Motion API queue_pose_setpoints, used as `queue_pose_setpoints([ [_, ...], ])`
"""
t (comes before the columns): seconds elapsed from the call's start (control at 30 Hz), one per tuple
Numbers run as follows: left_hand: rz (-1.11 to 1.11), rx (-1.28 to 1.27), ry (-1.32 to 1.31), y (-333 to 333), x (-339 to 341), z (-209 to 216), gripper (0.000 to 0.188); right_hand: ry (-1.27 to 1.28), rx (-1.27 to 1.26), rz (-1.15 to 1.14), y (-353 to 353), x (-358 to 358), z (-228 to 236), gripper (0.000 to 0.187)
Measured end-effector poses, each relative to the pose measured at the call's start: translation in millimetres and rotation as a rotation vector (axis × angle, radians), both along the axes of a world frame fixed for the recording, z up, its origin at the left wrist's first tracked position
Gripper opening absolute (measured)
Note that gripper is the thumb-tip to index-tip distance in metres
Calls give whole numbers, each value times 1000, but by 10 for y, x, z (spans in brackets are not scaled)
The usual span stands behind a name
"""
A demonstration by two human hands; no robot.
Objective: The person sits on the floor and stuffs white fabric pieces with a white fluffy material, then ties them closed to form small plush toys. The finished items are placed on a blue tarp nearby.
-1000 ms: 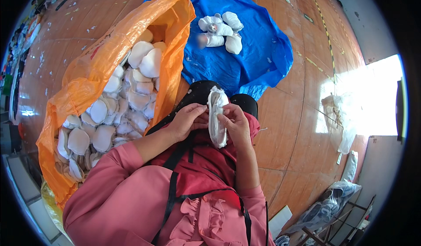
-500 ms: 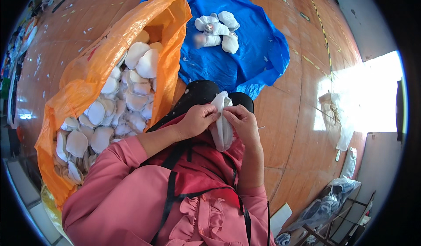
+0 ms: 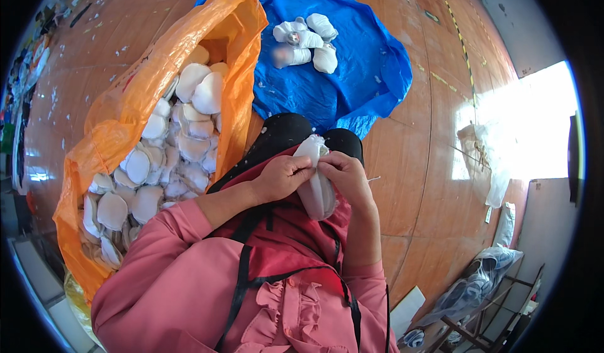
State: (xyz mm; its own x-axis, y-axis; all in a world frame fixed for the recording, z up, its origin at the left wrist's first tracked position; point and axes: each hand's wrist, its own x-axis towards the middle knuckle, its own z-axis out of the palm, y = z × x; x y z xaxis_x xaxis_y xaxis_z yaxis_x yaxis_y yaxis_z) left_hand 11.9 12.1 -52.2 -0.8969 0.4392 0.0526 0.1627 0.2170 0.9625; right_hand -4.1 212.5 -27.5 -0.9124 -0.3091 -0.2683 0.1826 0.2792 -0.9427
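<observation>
Over my lap I hold a bundle of soft white pads [image 3: 319, 199], long and curved, standing roughly upright. My left hand [image 3: 283, 177] is closed, its thumb and fingers pinching the bundle's left edge. From the other side my right hand [image 3: 346, 175] pinches it near the upper part, its fingertips close to those of the left. How many layers the bundle has cannot be made out. Left of my knees, many loose white rounded pads [image 3: 146, 203] fill an open orange plastic sack [image 3: 113, 123].
Beyond my knees a blue plastic sheet [image 3: 352, 79] is spread on the brown floor [image 3: 402, 189], bearing several white rolled bundles [image 3: 325, 58]. A clear plastic bag [image 3: 475, 290] and a metal frame [image 3: 469, 334] stand at the lower right. Bright light falls from the right.
The bundle's upper end has tipped slightly left and its side now faces up more. Both hands keep pinching it and have moved only a little. The view has shifted slightly.
</observation>
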Motion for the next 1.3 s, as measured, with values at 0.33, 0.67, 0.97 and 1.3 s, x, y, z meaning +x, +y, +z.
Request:
queue_pose_setpoints([
  [0.33, 130, -17, 0, -44, 12, 56, 17, -25, 14, -205, -97, 29, -78, 11],
  [0.67, 243, -312, 368, -50, -133, 248, 5, -44, -67, -240, -78, 51, -135, 9],
  [0.97, -127, -827, 759, -84, -78, 303, 13, 35, 0, -285, -214, 122, -233, 9],
  [1.3, -377, -978, -6, -275, -222, 409, 41, 205, 6, -267, -342, 182, -407, 21],
])
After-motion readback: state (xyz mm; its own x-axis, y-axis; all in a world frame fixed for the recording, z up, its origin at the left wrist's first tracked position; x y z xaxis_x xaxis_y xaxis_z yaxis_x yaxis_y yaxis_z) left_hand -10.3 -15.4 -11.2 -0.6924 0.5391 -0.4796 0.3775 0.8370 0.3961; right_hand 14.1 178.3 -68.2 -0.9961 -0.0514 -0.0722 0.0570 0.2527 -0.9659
